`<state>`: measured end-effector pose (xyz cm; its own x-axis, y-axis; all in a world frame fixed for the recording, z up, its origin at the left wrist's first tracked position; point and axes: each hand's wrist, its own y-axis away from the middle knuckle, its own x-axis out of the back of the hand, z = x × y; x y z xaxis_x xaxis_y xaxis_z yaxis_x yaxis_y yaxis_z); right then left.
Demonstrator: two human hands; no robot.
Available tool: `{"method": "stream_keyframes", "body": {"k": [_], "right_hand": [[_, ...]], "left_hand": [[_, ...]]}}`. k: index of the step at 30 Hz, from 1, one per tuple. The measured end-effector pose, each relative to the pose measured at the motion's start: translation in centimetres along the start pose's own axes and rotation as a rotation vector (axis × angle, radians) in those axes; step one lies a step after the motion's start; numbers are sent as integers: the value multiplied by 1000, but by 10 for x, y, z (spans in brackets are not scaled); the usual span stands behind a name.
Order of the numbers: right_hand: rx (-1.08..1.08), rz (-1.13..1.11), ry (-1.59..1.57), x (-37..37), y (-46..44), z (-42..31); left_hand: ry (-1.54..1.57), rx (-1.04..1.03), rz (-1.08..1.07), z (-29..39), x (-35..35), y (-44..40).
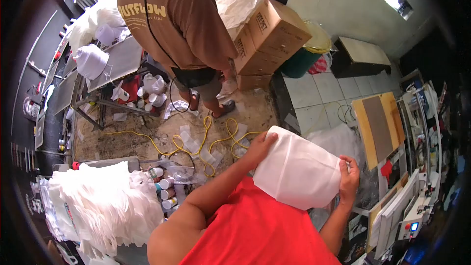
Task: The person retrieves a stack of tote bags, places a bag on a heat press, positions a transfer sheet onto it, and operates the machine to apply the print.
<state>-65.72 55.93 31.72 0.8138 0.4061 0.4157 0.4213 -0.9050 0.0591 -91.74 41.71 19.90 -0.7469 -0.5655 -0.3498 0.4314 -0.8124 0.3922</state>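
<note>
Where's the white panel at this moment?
In the head view, the white panel is right of centre, held between the left hand and the right hand, just above the red shirt.

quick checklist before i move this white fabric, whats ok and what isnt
1. Left hand has a hold on the white fabric: ok, at its upper left corner.
2. Right hand has a hold too: ok, at the right edge.
3. Fabric is free of creases: not ok, fold lines run across the side facing up.
4. Underside is clean: cannot tell, it faces away from the camera.
5. Floor ahead is free of trip hazards: not ok, a yellow cord lies there in loops.
6. Machine screen at right shows the wanted setting: cannot tell, it is lit but too small to read.
</note>
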Motion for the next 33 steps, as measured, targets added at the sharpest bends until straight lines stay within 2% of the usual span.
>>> {"method": "stream_keyframes", "body": {"k": [10,12,13,15,16,18,19,20,21,22,23,25,26,27,29,33], "right_hand": [[11,-30,0,-7,1,2],[1,-36,-6,-13,-5,11],[2,-60,12,-18,-7,14],[-13,-57,136,-32,-15,24],[10,-78,160,-37,-23,45],[10,-143,232,-48,-36,75],[13,-171,282,-52,-41,87],[21,-178,404,-60,-44,91],[22,-204,435,-63,-50,102],[33,-237,485,-64,-55,117],[45,-269,534,-63,-60,134],[30,-330,586,-65,-70,163],[-19,-377,637,-69,-72,173],[-68,-419,685,-76,-75,182],[-117,-500,797,-87,-78,200],[-153,-659,929,-110,-88,234]], "left_hand": [[77,-8,3,-37,14,-15],[-155,-123,83,-51,26,-20],[-132,-118,103,-55,34,-18],[-332,-243,248,-54,64,-12],[-357,-153,286,-52,86,-5],[-462,-241,471,-68,143,5],[-501,-277,626,-76,174,16],[-656,-419,748,-72,206,33],[-665,-345,922,-66,235,53],[-916,-452,1094,-68,275,70],[-971,-561,1215,-63,308,91],[-1001,-541,1369,-46,355,140],[-1019,-430,1420,-32,363,163],[-1110,-433,1425,-45,398,184],[-1337,-273,1504,-45,424,216],[-1414,27,1576,-54,449,231]]}}
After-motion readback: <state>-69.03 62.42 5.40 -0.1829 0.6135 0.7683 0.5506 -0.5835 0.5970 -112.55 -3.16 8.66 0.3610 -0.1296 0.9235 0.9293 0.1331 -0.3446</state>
